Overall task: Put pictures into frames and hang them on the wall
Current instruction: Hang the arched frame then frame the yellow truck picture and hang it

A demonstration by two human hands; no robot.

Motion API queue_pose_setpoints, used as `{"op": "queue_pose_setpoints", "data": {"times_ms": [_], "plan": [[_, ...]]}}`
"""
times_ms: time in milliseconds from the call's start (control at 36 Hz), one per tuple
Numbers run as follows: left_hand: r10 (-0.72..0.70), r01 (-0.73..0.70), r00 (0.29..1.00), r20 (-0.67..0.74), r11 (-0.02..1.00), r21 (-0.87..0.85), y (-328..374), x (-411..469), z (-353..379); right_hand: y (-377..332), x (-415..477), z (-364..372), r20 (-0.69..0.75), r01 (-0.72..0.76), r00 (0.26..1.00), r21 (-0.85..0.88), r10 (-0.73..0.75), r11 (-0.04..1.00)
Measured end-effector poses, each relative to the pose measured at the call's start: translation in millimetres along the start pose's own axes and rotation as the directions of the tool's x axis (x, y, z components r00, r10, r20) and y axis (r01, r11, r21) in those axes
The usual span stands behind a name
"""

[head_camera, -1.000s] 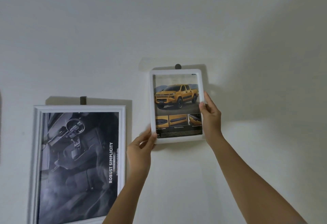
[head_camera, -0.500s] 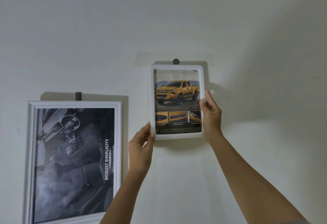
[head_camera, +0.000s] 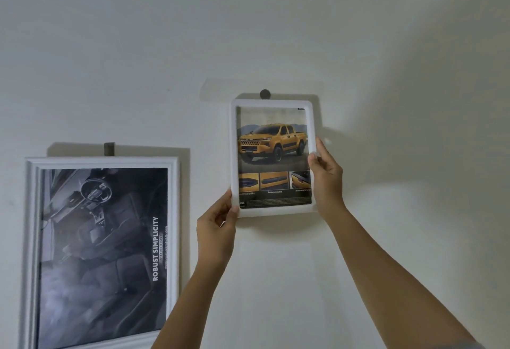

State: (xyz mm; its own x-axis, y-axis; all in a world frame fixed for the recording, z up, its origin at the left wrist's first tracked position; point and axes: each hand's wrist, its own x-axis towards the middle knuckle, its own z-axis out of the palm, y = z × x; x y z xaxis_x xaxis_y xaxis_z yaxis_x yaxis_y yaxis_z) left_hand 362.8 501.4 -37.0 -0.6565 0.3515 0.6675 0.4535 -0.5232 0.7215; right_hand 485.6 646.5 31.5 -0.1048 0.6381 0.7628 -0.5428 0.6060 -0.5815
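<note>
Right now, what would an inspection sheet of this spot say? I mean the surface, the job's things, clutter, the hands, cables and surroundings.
Surface: white wall, plain paint, soft shadows.
Job's things: small white frame holding a yellow pickup picture, its top edge just under a round dark hook; large white frame with a dark car-interior picture hangs lower left under a dark tab.
Clutter: nothing seen.
Hands: left hand grips the small frame's lower left corner; right hand grips its right edge.
Cables: nothing seen.
Surroundings: nothing seen beyond the wall.
</note>
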Motion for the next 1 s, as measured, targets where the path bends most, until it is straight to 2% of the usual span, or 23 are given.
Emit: {"op": "queue_pose_setpoints", "data": {"times_ms": [556,694,806,1000], "plan": [[0.033,-0.033,0.999,0.004,0.997,0.070,-6.4,-4.5,-8.5,2.7,-9.0,6.9,0.058,0.011,0.998,-0.183,0.000,0.983],[0.076,-0.076,0.997,0.003,0.988,0.138,-5.9,-4.7,-7.3,8.7,-7.4,1.8,0.009,0.052,0.999,-0.353,-0.052,0.934],[0.109,-0.099,0.993,-0.045,0.978,0.181,-5.9,-7.3,-2.3,12.5,-7.4,-1.9,-0.006,0.070,0.997,-0.451,-0.081,0.890],[0.159,-0.128,0.978,-0.134,0.968,0.218,-4.0,-14.5,9.8,17.7,-7.4,-5.5,-0.014,0.075,0.996,-0.478,-0.093,0.875]]}}
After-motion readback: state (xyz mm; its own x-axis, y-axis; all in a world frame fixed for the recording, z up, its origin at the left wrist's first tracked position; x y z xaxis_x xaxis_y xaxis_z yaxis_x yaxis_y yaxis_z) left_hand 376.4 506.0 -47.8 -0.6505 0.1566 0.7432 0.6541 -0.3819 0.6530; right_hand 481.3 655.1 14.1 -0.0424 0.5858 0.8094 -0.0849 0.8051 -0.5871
